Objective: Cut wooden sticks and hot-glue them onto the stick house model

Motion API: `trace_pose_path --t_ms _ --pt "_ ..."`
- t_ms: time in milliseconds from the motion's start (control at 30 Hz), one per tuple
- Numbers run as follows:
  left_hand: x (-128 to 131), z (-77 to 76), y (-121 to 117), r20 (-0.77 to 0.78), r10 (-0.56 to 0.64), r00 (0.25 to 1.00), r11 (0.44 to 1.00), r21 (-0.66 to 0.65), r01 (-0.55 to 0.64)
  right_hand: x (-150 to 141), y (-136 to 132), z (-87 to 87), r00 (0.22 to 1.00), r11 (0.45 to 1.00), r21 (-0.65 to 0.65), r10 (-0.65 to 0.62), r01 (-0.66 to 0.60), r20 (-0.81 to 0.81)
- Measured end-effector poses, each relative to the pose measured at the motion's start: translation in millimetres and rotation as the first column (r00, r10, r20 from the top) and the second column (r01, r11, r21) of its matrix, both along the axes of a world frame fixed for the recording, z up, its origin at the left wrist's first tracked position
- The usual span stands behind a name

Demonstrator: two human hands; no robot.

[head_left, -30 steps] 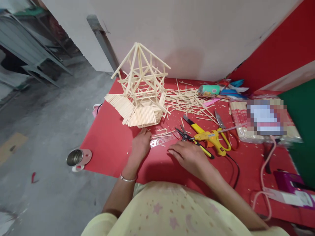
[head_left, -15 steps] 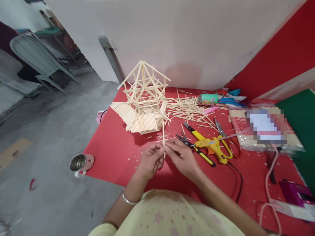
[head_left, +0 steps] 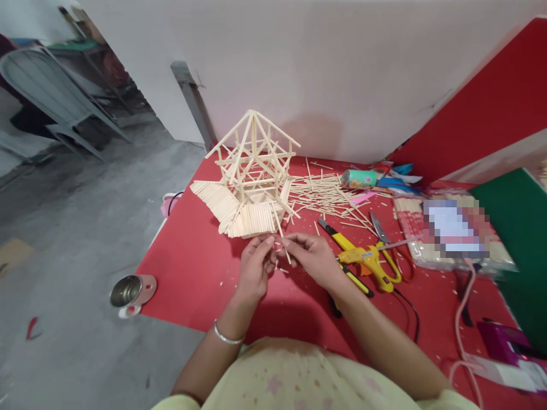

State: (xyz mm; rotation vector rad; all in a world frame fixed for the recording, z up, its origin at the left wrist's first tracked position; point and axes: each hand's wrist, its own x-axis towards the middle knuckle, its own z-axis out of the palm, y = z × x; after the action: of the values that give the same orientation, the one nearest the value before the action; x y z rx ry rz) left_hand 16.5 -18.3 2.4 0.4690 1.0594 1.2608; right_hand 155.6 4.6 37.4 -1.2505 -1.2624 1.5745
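My right hand (head_left: 311, 259) pinches a thin wooden stick (head_left: 288, 254) between thumb and fingertips. The stick leans, its upper end towards the model. Close beside it, my left hand (head_left: 255, 265) has its thumb and fingers pressed together; what lies between them, if anything, is too small to make out. Just beyond the hands stands a house-like model (head_left: 252, 176) built of sticks, with an open pointed roof frame and slatted panels at its front. A small stick scrap (head_left: 281, 269) shows just below the fingertips.
Loose sticks (head_left: 322, 193) lie behind on the red table (head_left: 183, 267). To the right are a yellow glue gun (head_left: 371, 265), a cutter knife (head_left: 337, 233), scissors (head_left: 380, 228) and a bagged stick bundle (head_left: 410, 228). A metal cup (head_left: 145, 290) stands at the left edge.
The stick, earlier upright between both hands, now tilts in my right hand. My left fingertips have come away from it. The hands have moved slightly up, and the view has shifted a little.
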Motion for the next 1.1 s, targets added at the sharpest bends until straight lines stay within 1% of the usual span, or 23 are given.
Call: trace_pose_path --t_ms 167,333,433,600,833,1000,1100 --pt "5 1.1 14 0.055 -0.021 0.998 1.0 -0.012 0.022 -1 1 2.9 0.999 1.0 -0.011 0.027 -0.028 -0.038" --pt "10 10.7 22 0.081 0.035 0.996 0.999 -0.021 -0.034 -2 3 -1.0 0.998 0.999 -0.01 0.039 -0.04 -0.059" --pt "12 12.7 25 0.092 0.056 0.994 0.998 -0.037 -0.053 -1 4 -5.6 0.997 0.999 -0.015 0.041 -0.042 -0.071" --pt "14 12.2 28 0.101 0.086 0.991 0.996 -0.039 -0.083 -1 7 -8.3 0.995 0.998 -0.022 0.065 -0.067 -0.078" --pt "14 19.4 27 0.178 0.132 0.975 0.99 -0.073 -0.12 -4 9 -8.2 0.997 0.996 -0.062 0.061 -0.064 -0.049" --pt "14 18.6 28 0.192 0.139 0.971 0.99 -0.063 -0.129 -7 12 -15.0 0.994 0.996 -0.055 0.068 -0.073 -0.083" --pt "14 18.1 28 0.192 0.148 0.97 0.988 -0.069 -0.137 -8 13 -15.1 0.994 0.996 -0.051 0.069 -0.074 -0.082"
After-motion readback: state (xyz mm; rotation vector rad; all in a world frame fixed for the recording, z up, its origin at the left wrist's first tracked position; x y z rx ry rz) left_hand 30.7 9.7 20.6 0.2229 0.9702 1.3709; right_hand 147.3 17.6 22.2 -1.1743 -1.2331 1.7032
